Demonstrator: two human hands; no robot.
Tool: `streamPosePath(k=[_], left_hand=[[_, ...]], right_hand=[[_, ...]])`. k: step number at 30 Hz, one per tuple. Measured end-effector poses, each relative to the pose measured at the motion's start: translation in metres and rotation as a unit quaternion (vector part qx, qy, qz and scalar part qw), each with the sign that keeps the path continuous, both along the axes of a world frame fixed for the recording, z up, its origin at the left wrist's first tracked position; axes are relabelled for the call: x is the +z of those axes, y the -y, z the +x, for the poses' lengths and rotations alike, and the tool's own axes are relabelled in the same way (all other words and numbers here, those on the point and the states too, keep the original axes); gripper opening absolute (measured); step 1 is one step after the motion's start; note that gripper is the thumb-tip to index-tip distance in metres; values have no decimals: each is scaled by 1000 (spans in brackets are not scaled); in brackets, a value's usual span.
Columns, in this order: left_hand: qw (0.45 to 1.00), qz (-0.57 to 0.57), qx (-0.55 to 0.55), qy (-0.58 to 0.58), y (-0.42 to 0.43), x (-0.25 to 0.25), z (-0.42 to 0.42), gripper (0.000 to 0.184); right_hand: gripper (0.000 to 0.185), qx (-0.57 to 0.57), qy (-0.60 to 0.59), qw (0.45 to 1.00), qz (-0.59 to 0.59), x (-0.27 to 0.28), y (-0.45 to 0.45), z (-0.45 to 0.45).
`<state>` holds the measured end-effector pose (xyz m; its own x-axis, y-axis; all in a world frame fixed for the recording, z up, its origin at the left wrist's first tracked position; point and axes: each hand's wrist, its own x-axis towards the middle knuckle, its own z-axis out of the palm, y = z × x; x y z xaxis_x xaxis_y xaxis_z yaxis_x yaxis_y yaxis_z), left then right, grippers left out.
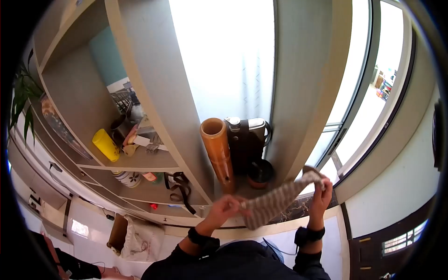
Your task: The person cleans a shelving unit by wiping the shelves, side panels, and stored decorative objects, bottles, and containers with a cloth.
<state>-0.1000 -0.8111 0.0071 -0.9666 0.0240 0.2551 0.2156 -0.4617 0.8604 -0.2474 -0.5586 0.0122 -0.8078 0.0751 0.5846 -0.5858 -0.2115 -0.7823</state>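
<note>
A brown-and-beige striped cloth (275,201) is stretched between my two hands in front of the shelf unit. My left hand (226,208) pinches its lower left end. My right hand (323,191) grips the upper right end, where the fabric bunches up. Just beyond the cloth, a tall bamboo tube (217,154) stands upright in the shelf's middle bay. Beside it are a dark flask-shaped container (246,144) with a silver cap and a small dark pot (260,173). Neither hand touches these.
Left shelves hold a yellow cup (106,145), a dark mug (121,127), a patterned pot (127,179) and a dark strap (181,189). A cardboard box (119,235) with a white bag sits on the floor. Another person's leg (77,263) shows at lower left. A glass door (347,107) stands right.
</note>
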Motion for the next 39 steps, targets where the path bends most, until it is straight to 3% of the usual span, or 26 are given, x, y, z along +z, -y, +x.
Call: streamPosePath(k=[2,5,7,11,12,14,16,17,18,23,26,28,30,33,39], left_hand=[[990,8,14,-137,-9,26,-17,21],[979,-90,75,-169,-34,61,-30,33],[922,-269,141,-239,-48,66,-47,49],[880,-296,207,-307,-73,71,-81,65],[893,-257,214,-302,-83,75,-88,66],[871,-292,264,-294,-96,76,-105,69],[815,-339,346,-318,-107,90,-122,72],[856,-268,336,-287,-111,94,-127,74],[839,-260,365,-309,-114,108,-130,77],[829,-180,432,-304,-123,145,-143,80],[808,-243,482,-234,-135,141,-144,79],[810,-224,499,-211,-137,124,-143,77],[814,-263,507,-107,-137,96,-137,77],[793,-268,544,-53,-152,64,-133,74],[771,-296,564,15,-157,80,-132,75]], right_hand=[[12,-2,-84,996,43,27,14,-11],[25,131,-127,983,-32,51,43,-21],[32,198,-111,971,-75,52,52,-26],[42,310,-61,943,-106,60,46,-39],[43,332,-69,936,-97,66,44,-43],[40,347,-123,929,-46,92,42,-55],[41,384,-197,902,-19,123,43,-73],[42,368,-262,892,7,140,44,-84],[43,352,-326,877,33,157,45,-94],[46,376,-386,842,-9,192,61,-106],[47,372,-387,844,19,170,63,-106],[52,348,-384,854,41,142,65,-110],[53,326,-358,874,46,99,73,-108],[53,322,-289,901,38,40,75,-94],[57,354,-273,893,47,50,72,-101]])
